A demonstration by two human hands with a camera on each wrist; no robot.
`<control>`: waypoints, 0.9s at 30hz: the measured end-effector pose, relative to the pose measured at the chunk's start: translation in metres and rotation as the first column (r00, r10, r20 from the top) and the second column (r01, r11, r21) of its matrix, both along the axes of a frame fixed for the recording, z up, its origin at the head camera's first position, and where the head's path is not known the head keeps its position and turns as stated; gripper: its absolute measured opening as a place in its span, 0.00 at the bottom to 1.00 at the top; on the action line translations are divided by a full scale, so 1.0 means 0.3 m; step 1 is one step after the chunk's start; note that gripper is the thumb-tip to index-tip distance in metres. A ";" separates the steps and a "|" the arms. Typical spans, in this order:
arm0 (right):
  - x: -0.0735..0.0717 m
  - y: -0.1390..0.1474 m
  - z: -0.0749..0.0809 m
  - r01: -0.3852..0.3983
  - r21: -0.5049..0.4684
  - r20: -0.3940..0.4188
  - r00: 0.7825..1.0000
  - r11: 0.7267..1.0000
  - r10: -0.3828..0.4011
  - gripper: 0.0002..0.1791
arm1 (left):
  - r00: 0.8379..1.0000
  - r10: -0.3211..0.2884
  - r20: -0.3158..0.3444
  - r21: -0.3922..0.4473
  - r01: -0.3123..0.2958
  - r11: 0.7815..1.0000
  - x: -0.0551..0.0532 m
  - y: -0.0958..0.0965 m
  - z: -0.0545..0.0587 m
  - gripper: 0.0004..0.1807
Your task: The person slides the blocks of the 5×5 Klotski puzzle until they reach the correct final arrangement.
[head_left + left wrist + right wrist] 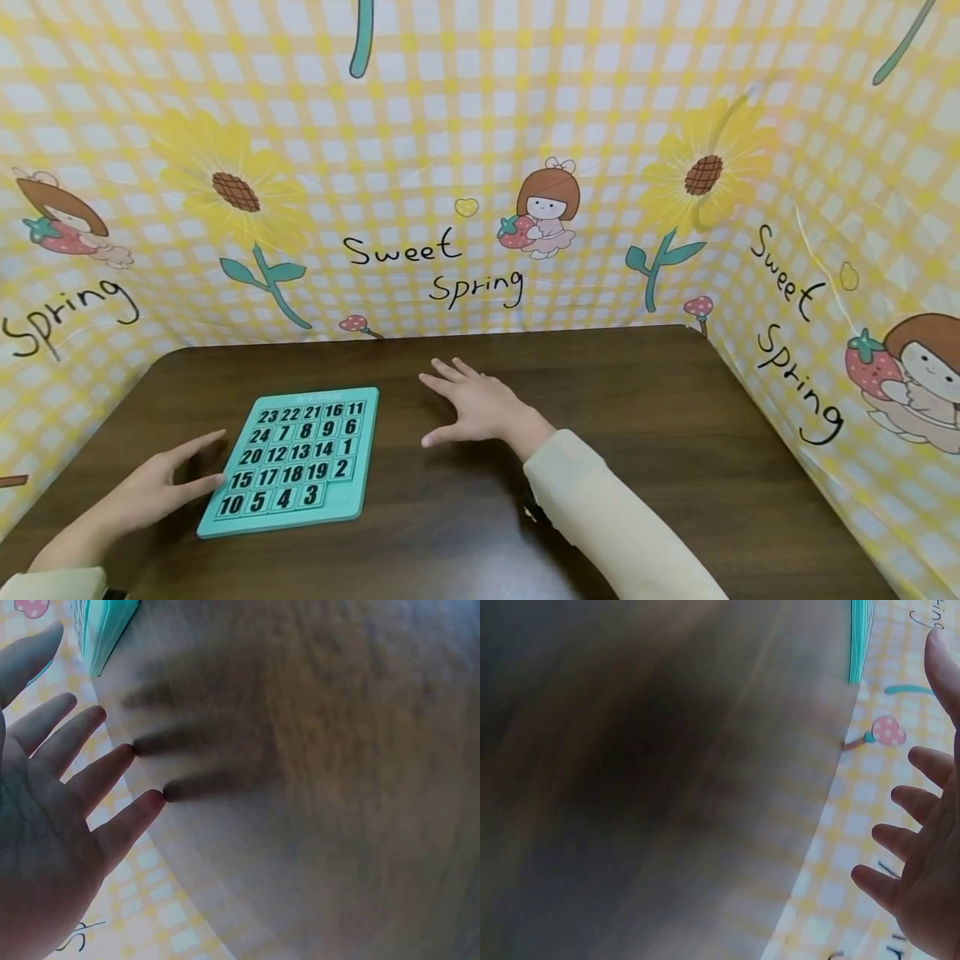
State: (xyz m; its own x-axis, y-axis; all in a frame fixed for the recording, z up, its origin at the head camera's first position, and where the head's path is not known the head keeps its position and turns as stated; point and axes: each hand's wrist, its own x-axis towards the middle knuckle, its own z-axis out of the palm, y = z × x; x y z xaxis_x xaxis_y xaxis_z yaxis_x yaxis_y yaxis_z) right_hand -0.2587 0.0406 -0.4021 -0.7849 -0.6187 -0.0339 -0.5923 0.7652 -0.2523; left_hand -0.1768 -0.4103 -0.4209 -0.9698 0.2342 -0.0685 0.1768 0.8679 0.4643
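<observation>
A teal number slide puzzle (pixel 296 457) lies flat on the dark wooden table, left of the middle. Its black-numbered tiles fill the frame except for a bare slot at the near right corner, beside the 3. My left hand (pixel 153 487) is at the puzzle's left edge, thumb tip close to the rim; whether it touches I cannot tell. In the left wrist view its fingers (pixel 105 776) are spread and loosely straight, with the puzzle's edge (pixel 109 634) above. Right of the puzzle, my right hand (pixel 480 407) hovers over the table with spread fingers, holding nothing.
The brown table (pixel 637 400) has rounded far corners. A yellow checked cloth (pixel 405 167) with flowers, cartoon figures and lettering hangs behind it and along both sides. A small brown strip (pixel 13 481) shows at the far left.
</observation>
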 end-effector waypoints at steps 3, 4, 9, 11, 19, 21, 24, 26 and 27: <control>0.004 -0.040 -0.011 -0.007 -0.010 0.032 0.999 1.000 0.008 0.54 | 1.000 -0.023 0.020 0.032 0.022 0.999 0.002 -0.001 -0.009 0.41; 0.006 -0.052 -0.015 -0.009 -0.012 0.040 0.999 1.000 0.010 0.54 | 0.999 -0.033 0.021 0.041 0.032 0.999 0.002 -0.003 -0.011 0.41; 0.017 -0.107 -0.030 -0.027 -0.012 0.092 0.995 1.000 0.028 0.54 | 0.998 -0.069 0.013 0.056 0.068 0.996 -0.004 -0.018 -0.018 0.40; 0.025 -0.126 -0.031 -0.039 -0.005 0.114 0.993 0.999 0.039 0.54 | 0.995 -0.096 0.019 0.111 0.093 0.989 -0.005 -0.025 -0.023 0.40; 0.049 -0.187 -0.052 -0.084 0.010 0.208 0.975 0.996 0.080 0.52 | 0.983 -0.169 0.069 0.308 0.141 0.941 0.002 -0.038 -0.049 0.44; 0.052 -0.198 -0.056 -0.089 0.015 0.221 0.972 0.996 0.084 0.52 | 0.981 -0.174 0.081 0.317 0.140 0.938 0.002 -0.036 -0.049 0.44; 0.054 -0.209 -0.062 -0.092 0.028 0.226 0.971 0.995 0.084 0.51 | 0.982 -0.167 0.092 0.309 0.131 0.942 -0.002 -0.031 -0.047 0.45; 0.055 -0.214 -0.064 -0.098 0.040 0.226 0.970 0.994 0.086 0.50 | 0.982 -0.162 0.098 0.302 0.126 0.945 -0.005 -0.027 -0.046 0.46; 0.056 -0.216 -0.066 -0.101 0.043 0.228 0.970 0.994 0.089 0.50 | 0.982 -0.162 0.100 0.301 0.125 0.945 -0.006 -0.025 -0.047 0.46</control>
